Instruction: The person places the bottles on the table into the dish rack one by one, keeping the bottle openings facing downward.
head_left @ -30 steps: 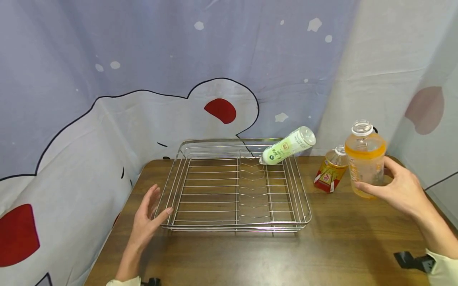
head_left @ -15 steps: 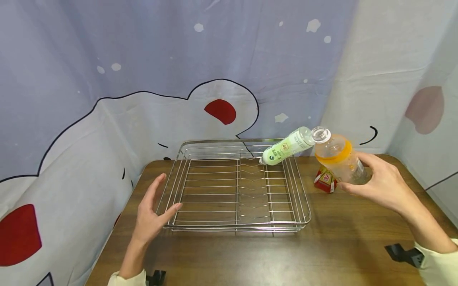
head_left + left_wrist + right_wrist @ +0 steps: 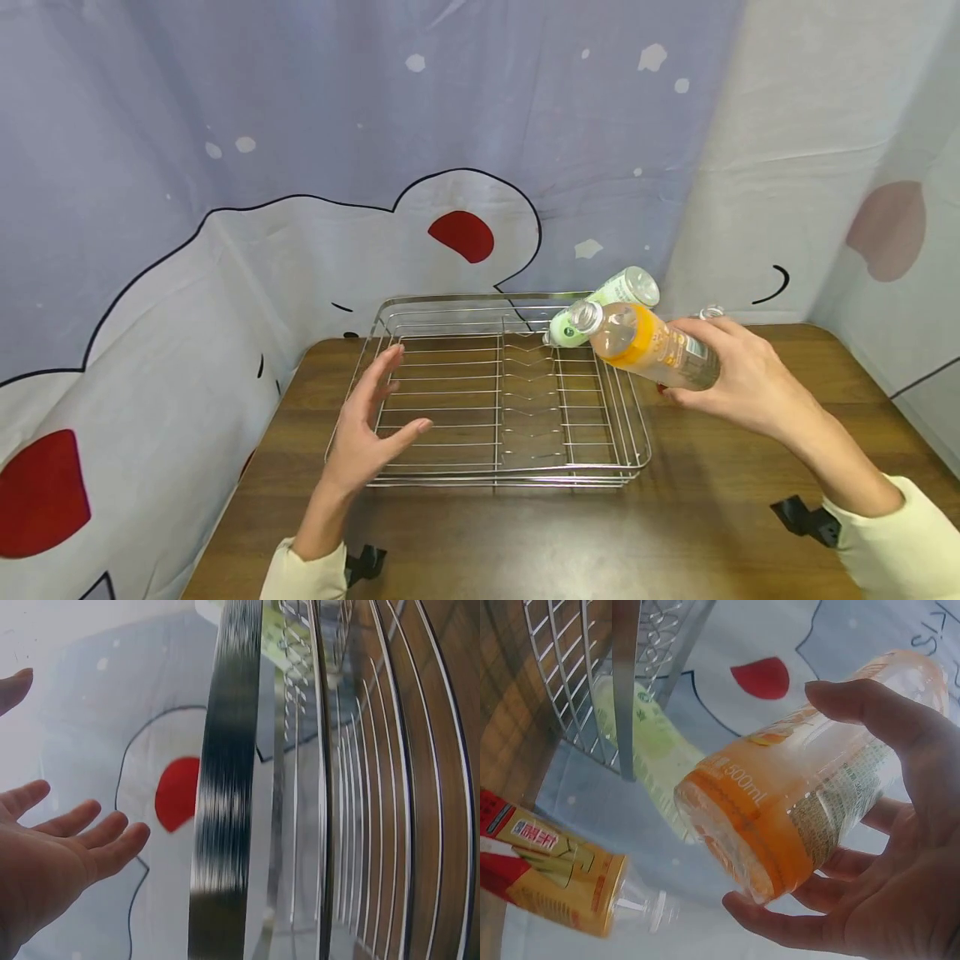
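Observation:
My right hand (image 3: 750,387) grips a clear plastic bottle (image 3: 652,346) with an orange band and no cap. It is tilted so that its neck points left, over the right side of the wire rack (image 3: 495,477). In the right wrist view the bottle's orange base (image 3: 742,832) faces the camera, with thumb and fingers round its sides. A green-labelled bottle (image 3: 567,329) leans neck-down in the rack's back right corner, partly hidden by the held bottle. My left hand (image 3: 363,437), holding nothing, is over the rack's left side with fingers and thumb spread.
A red and yellow bottle (image 3: 555,862) stands on the wooden table (image 3: 510,550) right of the rack. In the head view it is mostly behind my right hand, its neck (image 3: 711,312) showing. A patterned curtain (image 3: 330,250) hangs behind the table.
My right hand has carried the orange-banded bottle left and tipped it from upright until its neck points left over the rack. My left hand has moved right, over the rack's left side.

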{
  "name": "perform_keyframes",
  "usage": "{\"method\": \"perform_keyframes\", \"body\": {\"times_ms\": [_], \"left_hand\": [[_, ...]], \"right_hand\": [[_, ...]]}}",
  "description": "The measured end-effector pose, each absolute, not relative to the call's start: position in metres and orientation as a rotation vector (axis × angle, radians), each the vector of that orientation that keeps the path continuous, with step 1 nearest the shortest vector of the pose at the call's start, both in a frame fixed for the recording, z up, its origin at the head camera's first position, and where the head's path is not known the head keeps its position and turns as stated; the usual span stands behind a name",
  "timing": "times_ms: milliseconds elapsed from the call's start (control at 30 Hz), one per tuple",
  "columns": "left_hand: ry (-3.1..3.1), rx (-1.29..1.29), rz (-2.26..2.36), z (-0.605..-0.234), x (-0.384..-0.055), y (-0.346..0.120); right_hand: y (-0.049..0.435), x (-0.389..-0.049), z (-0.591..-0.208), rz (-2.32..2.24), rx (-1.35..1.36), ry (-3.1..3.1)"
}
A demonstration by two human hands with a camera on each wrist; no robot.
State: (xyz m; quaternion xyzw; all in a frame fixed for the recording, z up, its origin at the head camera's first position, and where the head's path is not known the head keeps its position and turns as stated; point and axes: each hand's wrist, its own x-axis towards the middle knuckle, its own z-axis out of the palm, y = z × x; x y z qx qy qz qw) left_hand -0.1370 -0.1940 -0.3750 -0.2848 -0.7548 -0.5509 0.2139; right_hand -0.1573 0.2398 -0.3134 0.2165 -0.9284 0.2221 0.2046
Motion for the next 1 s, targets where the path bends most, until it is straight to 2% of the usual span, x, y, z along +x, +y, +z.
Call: {"method": "perform_keyframes", "body": {"times_ms": [700, 1000], "left_hand": [[-2.088, -1.059, -1.517, -0.363, -0.148, -0.116], [-2.149, -1.077, -1.498, -0.371, -0.151, -0.097]], "right_hand": [[0.193, -0.15, -0.325, 0.321, 0.698, -2.644], [0.181, -0.145, -0.331, 0.263, 0.735, -2.646]]}}
